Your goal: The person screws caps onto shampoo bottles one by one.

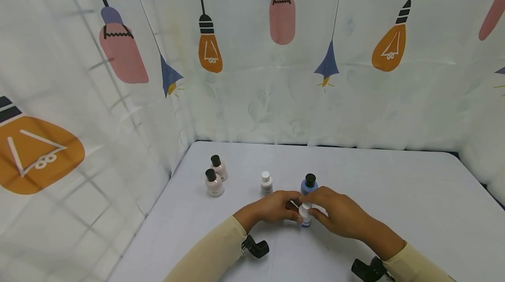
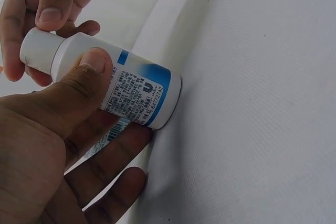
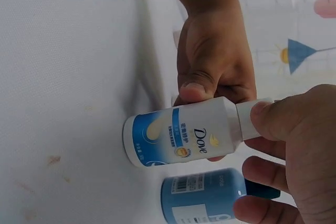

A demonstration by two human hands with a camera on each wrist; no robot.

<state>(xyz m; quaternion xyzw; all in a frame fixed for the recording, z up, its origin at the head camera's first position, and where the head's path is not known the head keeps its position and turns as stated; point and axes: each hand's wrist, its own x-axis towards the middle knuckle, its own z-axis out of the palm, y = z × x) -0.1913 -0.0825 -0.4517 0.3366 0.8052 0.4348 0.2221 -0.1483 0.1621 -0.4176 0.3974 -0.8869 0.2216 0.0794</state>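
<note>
A small white Dove bottle (image 3: 199,135) with a blue band and a white cap stands on the table in front of me. My left hand (image 1: 278,207) grips its body, the thumb pressed along the label in the left wrist view. The cap (image 2: 41,51) is pinched between thumb and fingers of my right hand (image 1: 343,212). Just behind it stands a blue bottle (image 1: 307,186) with a black cap, close to my right fingers. Another white-capped bottle (image 1: 266,184) is upright beyond my left hand.
Two pale pink bottles with black caps, one nearer (image 1: 215,187) and one behind (image 1: 221,169), stand at the table's far left. The white table (image 1: 414,203) meets a patterned curtain (image 1: 244,106) at its back and left edges.
</note>
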